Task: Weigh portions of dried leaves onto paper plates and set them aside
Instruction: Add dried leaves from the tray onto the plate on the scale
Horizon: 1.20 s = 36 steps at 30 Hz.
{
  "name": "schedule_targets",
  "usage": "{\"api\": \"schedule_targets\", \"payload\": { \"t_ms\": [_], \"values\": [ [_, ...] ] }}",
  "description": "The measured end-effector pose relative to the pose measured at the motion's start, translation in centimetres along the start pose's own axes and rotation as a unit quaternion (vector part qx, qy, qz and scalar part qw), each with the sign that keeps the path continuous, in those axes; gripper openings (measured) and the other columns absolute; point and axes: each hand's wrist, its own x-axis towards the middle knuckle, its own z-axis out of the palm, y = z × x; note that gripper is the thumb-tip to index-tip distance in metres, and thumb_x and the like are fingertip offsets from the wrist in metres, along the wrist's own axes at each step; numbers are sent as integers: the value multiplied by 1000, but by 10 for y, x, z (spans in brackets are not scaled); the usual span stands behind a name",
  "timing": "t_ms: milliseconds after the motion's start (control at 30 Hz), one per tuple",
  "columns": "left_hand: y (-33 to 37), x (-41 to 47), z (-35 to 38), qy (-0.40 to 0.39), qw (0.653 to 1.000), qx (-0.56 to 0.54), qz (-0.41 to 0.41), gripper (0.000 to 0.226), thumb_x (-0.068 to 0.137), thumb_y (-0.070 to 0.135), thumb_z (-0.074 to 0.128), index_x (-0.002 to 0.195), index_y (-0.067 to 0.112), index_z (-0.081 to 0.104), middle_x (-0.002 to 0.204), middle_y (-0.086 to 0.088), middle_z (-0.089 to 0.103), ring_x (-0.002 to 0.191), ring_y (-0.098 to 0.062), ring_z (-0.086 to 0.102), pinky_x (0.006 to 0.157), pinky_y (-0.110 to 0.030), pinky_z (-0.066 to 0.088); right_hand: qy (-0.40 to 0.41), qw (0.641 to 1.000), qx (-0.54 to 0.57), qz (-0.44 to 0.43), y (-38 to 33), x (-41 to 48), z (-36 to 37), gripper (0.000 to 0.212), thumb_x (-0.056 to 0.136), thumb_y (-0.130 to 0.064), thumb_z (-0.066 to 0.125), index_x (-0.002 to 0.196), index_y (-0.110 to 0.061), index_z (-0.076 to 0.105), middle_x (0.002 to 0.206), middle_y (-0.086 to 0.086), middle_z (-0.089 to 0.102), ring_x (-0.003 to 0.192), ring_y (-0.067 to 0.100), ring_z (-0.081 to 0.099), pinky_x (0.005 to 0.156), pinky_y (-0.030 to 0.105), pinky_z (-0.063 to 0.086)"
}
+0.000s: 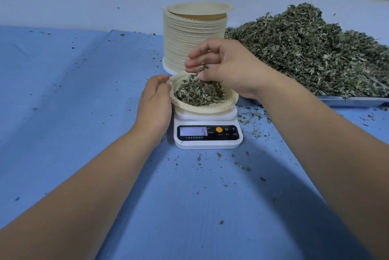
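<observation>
Your L forearm [84,175] and R forearm [315,143] fill the near edge, both reaching in over the blue-covered counter [73,95].

The paper plate [202,109] sits on the platform of the scale [208,143], w/ a loose portion of dried leaves [197,94] in its well. The display [193,131] reads 5; the unit is too small to read.

Your right hand [223,68] hovers just above the plate, thumb against fingertips, pinching a small tuft of the leaves, w/ a few bits hanging below. It's low over the well, prob. so whatever drops lands inside and not on the cloth. Looks like fine-tuning the portion; can't tell if you're adding or taking off.

Your left hand [154,99] is at the plate's left rim, thumb and curled fingers closing lightly on the edge. That's prob. to stop such a light plate sliding off the small platform. Any press there could skew the reading, so ease off before you trust the number.

Outward: the stack of plates [193,36] stands directly behind the scale, handy for the next one. The bulk pile [305,49] lies on a metal tray [353,101] to the right, i.e. your R hand's side, so grabs are short. Crumbs [250,116] are scattered in front of and right of the scale. The set-aside spot isn't shown.
</observation>
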Motion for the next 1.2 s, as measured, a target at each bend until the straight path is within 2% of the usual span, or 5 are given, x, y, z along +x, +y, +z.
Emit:
{"api": "schedule_targets", "payload": {
  "t_ms": [367, 667, 933, 1067, 1200],
  "values": [
    [1, -1, 0, -2, 1000, -1, 7, 28, 78, 34, 46, 100, 37, 64, 97, 21, 68, 106, -11, 63, 101, -48, 49, -24, 999, -31, -16, -9, 11, 14, 32, 90, 17, 55, 110, -6, 66, 106, 12, 75, 104, 14, 72, 93, 28, 56],
    [1, -1, 0, -12, 1000, 9, 11, 28, 79, 36, 46, 100, 41, 64, 100, 24, 66, 107, -8, 62, 102, -45, 49, 28, 989, -132, -67, -5, 4, 2, 38, 86, 20, 56, 106, -9, 72, 111, 1, 74, 106, 3, 69, 87, 18, 55],
    [3, -4, 1, -19, 1000, 17, 9, 31, 80, 34, 43, 103, 40, 64, 105, 19, 66, 107, -8, 62, 101, -45, 50, 94, 989, -84, -77, 3, -17, -15, 32, 86, 24, 52, 95, -3, 68, 112, 6, 73, 99, 10, 73, 63, 28, 60],
    [4, -5, 1, -14, 1000, 14, 9, 33, 83, 30, 43, 109, 34, 63, 109, 17, 65, 107, -6, 62, 101, -43, 50, 104, 989, -83, -69, 13, -23, -20, 27, 87, 17, 61, 91, -8, 70, 111, 4, 73, 96, 11, 74, 64, 27, 61],
    [5, -6, 0, -16, 1000, 19, 9, 34, 83, 32, 42, 110, 35, 63, 108, 21, 64, 105, -2, 61, 101, -41, 50, 212, 935, -268, -91, 32, -36, -44, 12, 90, -10, 68, 93, -20, 74, 90, -11, 72, 84, 3, 68, 81, 22, 55]
  ]
}}
